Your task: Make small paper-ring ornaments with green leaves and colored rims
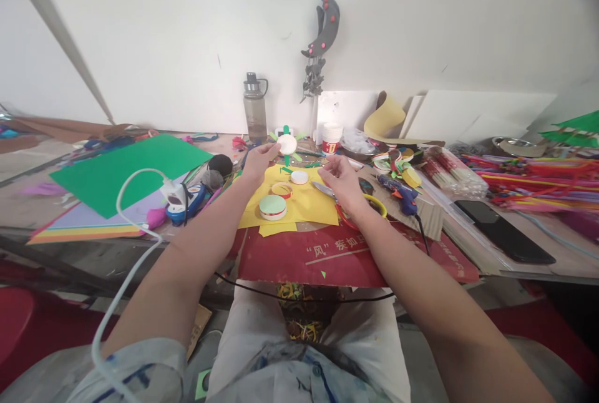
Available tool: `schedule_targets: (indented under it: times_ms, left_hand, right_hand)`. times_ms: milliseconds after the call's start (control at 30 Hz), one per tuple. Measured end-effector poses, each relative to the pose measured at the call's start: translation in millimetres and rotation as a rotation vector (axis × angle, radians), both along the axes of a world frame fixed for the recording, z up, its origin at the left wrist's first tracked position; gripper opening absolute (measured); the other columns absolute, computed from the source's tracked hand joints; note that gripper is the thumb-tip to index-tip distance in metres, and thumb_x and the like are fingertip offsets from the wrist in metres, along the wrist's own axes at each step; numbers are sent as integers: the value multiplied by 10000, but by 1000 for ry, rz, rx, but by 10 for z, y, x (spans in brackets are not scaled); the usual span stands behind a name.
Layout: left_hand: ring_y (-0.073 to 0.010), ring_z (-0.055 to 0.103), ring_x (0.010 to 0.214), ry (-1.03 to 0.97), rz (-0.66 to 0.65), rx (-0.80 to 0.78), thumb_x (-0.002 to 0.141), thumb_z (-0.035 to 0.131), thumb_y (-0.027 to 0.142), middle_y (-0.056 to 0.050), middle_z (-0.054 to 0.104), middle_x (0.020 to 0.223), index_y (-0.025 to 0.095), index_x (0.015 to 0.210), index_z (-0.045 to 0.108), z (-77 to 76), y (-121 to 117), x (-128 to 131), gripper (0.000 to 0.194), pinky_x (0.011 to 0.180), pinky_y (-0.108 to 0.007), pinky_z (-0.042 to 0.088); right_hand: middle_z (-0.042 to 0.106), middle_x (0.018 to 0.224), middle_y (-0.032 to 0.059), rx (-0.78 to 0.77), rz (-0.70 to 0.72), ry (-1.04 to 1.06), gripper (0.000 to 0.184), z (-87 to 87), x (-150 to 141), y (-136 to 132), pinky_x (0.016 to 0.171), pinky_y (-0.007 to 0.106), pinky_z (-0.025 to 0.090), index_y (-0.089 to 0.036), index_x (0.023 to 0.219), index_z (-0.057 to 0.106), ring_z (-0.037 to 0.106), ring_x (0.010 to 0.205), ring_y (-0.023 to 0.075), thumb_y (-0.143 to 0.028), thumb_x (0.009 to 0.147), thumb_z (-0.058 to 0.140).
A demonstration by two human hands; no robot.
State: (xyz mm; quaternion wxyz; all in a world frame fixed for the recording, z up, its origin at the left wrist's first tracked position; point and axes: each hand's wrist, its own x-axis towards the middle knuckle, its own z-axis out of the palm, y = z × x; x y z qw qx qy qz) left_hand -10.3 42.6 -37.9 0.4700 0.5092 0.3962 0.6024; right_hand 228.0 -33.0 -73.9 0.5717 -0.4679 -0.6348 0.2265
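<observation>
White disc (287,145) up in our left hand (262,163)!
We're pinching its edge between thumb and fingers, green strips (286,130) showing around it; our right hand (344,181), fingers curled, is right by the scissors (322,189) over the yellow sheet (313,211), and whether it grips anything, we can't tell.

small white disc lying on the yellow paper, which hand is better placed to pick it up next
Probably the right hand: its fingers are close beside the small white disc, while the left hand is holding another white piece. Whether the right grips anything tiny is unclear.
</observation>
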Motion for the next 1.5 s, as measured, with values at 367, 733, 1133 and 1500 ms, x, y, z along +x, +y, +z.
schedule_targets:
  times_ms: [367,733,1133,1500]
  left_hand:
    - [-81,569,676,-74,-6,-27,588,999,427,-9,716,766,185,856,816,-60,75,-78,404,635,-225,378]
    - [-103,532,688,-32,6,102,573,973,391,-14,757,791,175,861,823,-63,63,-6,390,667,-261,377]
    - [-85,579,720,-78,-55,20,611,988,378,-11,745,839,190,894,832,-69,40,-9,374,661,-220,401]
    - [-74,589,703,-87,-79,-2,641,967,352,-1,727,802,188,874,816,-74,31,4,322,640,-202,389]
  right_hand:
    - [662,829,16,37,63,-205,156,142,-104,-208,717,349,484,-223,1014,657,567,705,175,-274,867,657]
    - [660,798,14,29,41,-262,99,149,-104,-222,688,330,458,-219,964,682,563,693,173,-250,874,654]
    - [700,804,28,43,51,-315,74,198,-96,-269,699,330,450,-223,833,684,564,703,174,-260,886,648]
    - [623,665,18,40,38,-453,418,232,-62,-293,692,347,374,-233,652,561,538,672,186,-429,1020,587]
